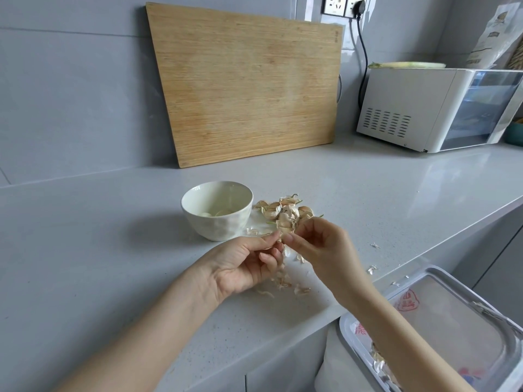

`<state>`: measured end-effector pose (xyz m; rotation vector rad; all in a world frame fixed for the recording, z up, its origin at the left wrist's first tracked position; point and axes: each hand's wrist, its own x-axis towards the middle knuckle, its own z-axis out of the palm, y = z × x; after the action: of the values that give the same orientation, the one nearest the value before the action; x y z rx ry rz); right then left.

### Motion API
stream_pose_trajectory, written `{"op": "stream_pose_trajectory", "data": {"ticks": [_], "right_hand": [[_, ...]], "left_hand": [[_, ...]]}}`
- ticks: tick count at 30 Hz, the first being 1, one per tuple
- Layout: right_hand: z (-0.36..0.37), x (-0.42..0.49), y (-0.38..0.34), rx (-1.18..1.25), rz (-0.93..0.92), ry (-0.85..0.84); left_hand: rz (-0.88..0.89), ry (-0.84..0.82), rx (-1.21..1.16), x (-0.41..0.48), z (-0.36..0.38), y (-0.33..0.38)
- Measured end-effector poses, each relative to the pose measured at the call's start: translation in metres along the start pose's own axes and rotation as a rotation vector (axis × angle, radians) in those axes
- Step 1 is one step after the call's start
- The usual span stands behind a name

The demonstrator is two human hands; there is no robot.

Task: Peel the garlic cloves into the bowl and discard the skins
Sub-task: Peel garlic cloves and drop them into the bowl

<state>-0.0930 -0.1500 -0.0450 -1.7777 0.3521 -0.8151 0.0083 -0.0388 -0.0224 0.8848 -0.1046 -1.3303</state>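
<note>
- On my feed, the left fingertips pinch a garlic clove from its left side. The other fingers of that hand curl loosely toward the palm beneath.
- The right fingertips meet the same clove from the right, thumb and forefinger closed narrow on it or on its skin; I cannot tell which.
- The clove is mostly hidden between the two sets of fingers, so I cannot say how much skin is on it.
- The left hand is turned palm up, and the right hand reaches in from the lower right. Both are held just above the counter.
- Right behind the fingertips lies a pile of unpeeled cloves, papery and tan, with a few green shoots.
- Under and just in front of the hands, loose skins are scattered on the counter, with a few more flakes toward its right edge.
- The white bowl stands just left of the pile, near the left hand but apart from it. I make out a few peeled cloves at its bottom.
- Below the counter edge, at lower right, stands an open bin with a plastic liner. Some discarded skins lie along its near side.
- Farther back, a wooden cutting board leans on the tiled wall. A white microwave stands to the right with a long green vegetable on top.
</note>
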Motion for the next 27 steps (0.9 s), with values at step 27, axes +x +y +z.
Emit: {"op": "stream_pose_trajectory", "data": {"ticks": [27], "right_hand": [[0.01, -0.01, 0.002, -0.601, -0.628, 0.012]], "left_hand": [[0.071, 0.11, 0.035, -0.003, 0.001, 0.003]]}}
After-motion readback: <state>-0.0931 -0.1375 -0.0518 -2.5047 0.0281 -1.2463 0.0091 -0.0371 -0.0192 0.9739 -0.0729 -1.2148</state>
